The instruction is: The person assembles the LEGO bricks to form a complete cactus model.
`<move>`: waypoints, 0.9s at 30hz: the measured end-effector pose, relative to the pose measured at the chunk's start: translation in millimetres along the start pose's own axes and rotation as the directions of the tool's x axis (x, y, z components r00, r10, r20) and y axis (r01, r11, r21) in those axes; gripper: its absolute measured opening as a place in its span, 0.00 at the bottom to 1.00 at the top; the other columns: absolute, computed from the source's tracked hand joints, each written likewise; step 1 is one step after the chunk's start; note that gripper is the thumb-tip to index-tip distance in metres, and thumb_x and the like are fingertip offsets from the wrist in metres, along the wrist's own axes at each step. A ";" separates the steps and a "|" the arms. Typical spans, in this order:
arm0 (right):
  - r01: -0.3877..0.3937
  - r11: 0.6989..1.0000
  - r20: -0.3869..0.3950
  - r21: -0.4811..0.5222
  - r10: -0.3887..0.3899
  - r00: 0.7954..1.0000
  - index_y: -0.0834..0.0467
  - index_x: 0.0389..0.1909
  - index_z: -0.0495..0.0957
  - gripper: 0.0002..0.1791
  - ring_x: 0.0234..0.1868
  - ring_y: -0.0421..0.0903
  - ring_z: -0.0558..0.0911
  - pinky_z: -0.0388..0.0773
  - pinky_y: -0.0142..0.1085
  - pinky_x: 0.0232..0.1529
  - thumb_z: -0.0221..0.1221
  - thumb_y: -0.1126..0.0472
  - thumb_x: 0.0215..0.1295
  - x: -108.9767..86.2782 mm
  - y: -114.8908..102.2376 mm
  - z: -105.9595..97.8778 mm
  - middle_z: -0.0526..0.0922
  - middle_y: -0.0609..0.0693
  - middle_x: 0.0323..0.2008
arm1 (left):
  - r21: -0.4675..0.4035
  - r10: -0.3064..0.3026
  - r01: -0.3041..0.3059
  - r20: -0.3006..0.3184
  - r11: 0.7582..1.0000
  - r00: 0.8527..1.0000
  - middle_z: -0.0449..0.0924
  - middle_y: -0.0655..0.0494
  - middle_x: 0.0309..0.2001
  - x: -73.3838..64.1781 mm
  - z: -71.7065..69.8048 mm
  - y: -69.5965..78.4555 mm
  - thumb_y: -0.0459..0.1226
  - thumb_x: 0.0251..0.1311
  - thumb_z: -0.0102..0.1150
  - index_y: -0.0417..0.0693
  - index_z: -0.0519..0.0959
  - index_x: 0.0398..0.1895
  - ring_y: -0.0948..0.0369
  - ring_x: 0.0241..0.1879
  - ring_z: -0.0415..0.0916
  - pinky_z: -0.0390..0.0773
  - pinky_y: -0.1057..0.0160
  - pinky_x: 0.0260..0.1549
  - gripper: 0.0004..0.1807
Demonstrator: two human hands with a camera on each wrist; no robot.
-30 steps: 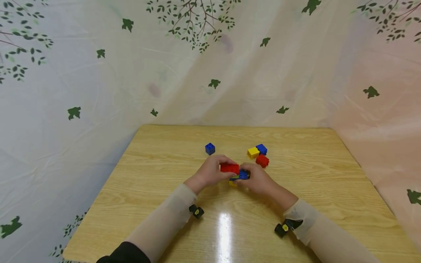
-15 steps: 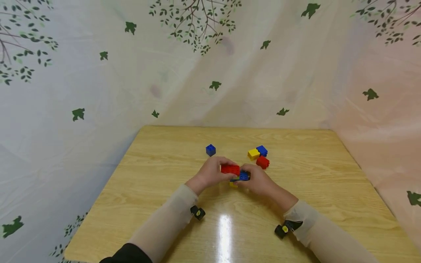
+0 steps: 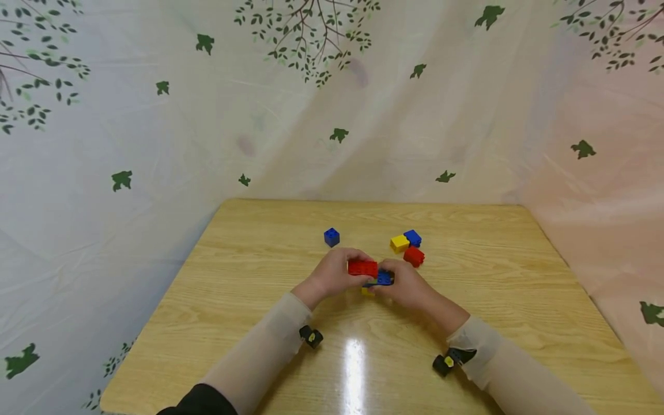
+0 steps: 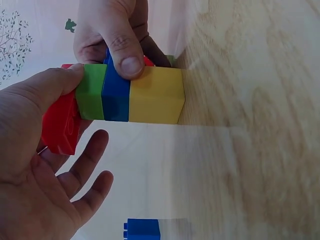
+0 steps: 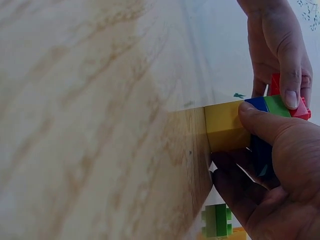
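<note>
Gripping a red brick (image 3: 362,268) with the left hand (image 3: 332,273), laid lengthwise left to right and jutting leftward atop a stack (image 4: 116,107). Standing upright on the table (image 3: 249,271), long axis vertical, running from red through green brick (image 4: 90,96) and blue brick (image 3: 384,278) down to yellow brick (image 3: 368,291). Grasping the stack with the right hand (image 3: 407,282), near a loose red brick (image 3: 413,257).
</note>
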State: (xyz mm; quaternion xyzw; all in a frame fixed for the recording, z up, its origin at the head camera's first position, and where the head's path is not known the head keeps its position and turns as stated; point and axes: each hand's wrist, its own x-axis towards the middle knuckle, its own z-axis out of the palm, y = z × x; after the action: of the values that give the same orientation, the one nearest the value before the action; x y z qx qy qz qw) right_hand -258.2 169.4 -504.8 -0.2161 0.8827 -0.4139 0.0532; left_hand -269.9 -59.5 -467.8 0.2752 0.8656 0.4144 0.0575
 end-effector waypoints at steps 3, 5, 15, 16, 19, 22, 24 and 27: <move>0.000 1.000 0.001 -0.002 0.000 1.000 0.51 0.50 0.85 0.18 0.42 0.46 0.78 0.78 0.40 0.48 0.77 0.54 0.61 0.2 -0.8 0.1 0.84 0.43 0.44 | -0.009 0.016 -0.015 0.009 1.000 1.000 0.84 0.62 0.49 -0.5 -0.3 -1.7 0.43 0.63 0.76 0.53 0.85 0.55 0.64 0.46 0.79 0.83 0.66 0.46 0.18; -0.005 1.000 0.002 -0.001 0.005 1.000 0.50 0.49 0.85 0.17 0.42 0.46 0.78 0.78 0.39 0.47 0.77 0.55 0.61 0.1 -1.8 0.1 0.83 0.43 0.44 | -0.047 0.016 -0.015 0.022 0.999 1.000 0.83 0.62 0.50 -1.6 -1.8 -2.9 0.44 0.63 0.76 0.52 0.84 0.57 0.63 0.48 0.79 0.83 0.65 0.47 0.21; -0.030 1.000 0.009 0.011 0.029 1.000 0.53 0.51 0.85 0.19 0.42 0.46 0.80 0.81 0.41 0.49 0.77 0.54 0.61 -1.0 -2.1 0.9 0.84 0.44 0.44 | -0.301 -0.043 0.010 -0.105 0.954 0.994 0.85 0.54 0.53 -3.7 -23.3 -20.6 0.47 0.68 0.70 0.53 0.83 0.60 0.59 0.52 0.82 0.83 0.56 0.54 0.20; -0.035 0.999 0.008 0.014 0.035 0.999 0.52 0.51 0.85 0.19 0.42 0.46 0.80 0.81 0.41 0.49 0.77 0.54 0.61 -0.7 -2.0 1.2 0.84 0.44 0.44 | -0.299 -0.045 0.004 -0.131 0.954 0.990 0.86 0.53 0.53 -3.1 -25.5 -23.3 0.46 0.69 0.69 0.53 0.83 0.60 0.59 0.51 0.82 0.83 0.56 0.54 0.20; -0.044 0.999 0.013 0.014 0.044 0.999 0.52 0.51 0.85 0.20 0.42 0.46 0.80 0.81 0.41 0.49 0.77 0.53 0.61 -0.3 -1.9 1.5 0.84 0.44 0.45 | -0.287 -0.047 -0.011 -0.194 0.958 0.980 0.85 0.51 0.54 -1.8 -32.9 -28.9 0.44 0.69 0.70 0.50 0.83 0.61 0.56 0.53 0.82 0.82 0.54 0.57 0.20; -0.057 0.998 0.013 0.010 0.057 0.998 0.52 0.51 0.84 0.21 0.43 0.47 0.79 0.81 0.41 0.49 0.77 0.52 0.60 -0.2 -1.6 1.0 0.83 0.44 0.46 | -0.271 -0.052 -0.016 -0.241 0.962 0.969 0.84 0.48 0.56 1.3 -38.8 -35.5 0.41 0.69 0.69 0.49 0.81 0.62 0.52 0.55 0.81 0.80 0.51 0.60 0.20; -0.062 0.998 0.014 0.001 0.062 0.998 0.52 0.52 0.84 0.22 0.44 0.47 0.79 0.81 0.41 0.50 0.77 0.51 0.60 -0.1 -1.3 0.6 0.83 0.44 0.47 | -0.277 -0.067 -0.009 -0.262 0.961 0.963 0.83 0.45 0.58 3.0 -42.6 -39.6 0.39 0.69 0.70 0.48 0.80 0.64 0.47 0.58 0.80 0.78 0.48 0.63 0.21; -0.069 0.998 0.016 -0.005 0.069 0.997 0.54 0.55 0.84 0.24 0.45 0.47 0.79 0.81 0.42 0.51 0.77 0.51 0.61 0.3 -0.6 0.7 0.83 0.45 0.49 | -0.289 -0.098 0.013 -0.283 0.957 0.954 0.80 0.41 0.62 5.1 -47.3 -46.0 0.37 0.69 0.70 0.48 0.79 0.65 0.42 0.62 0.77 0.75 0.44 0.65 0.23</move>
State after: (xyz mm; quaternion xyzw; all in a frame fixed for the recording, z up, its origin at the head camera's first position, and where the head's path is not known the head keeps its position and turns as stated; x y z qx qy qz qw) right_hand -258.1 168.5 -504.8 -0.1888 0.8902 -0.4079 0.0740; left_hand -309.4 -112.5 -470.8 0.1748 0.8034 0.5688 -0.0215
